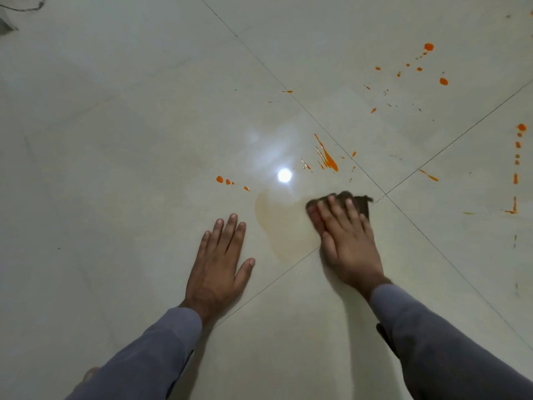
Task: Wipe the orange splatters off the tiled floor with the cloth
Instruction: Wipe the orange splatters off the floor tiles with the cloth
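My right hand presses flat on a dark brown cloth against the pale tiled floor, near where four tiles meet. Only the cloth's far edge shows beyond my fingers. To its left lies a faint orange smear. Orange splatters remain: a long streak just beyond the cloth, small drops to the left, scattered dots far right, and a line of drops at the right edge. My left hand rests flat on the floor, fingers straight, holding nothing.
A bright lamp reflection glares on the tile beyond the smear. A dark cable and a grey object lie at the far left corner. Dark grout lines cross under the cloth.
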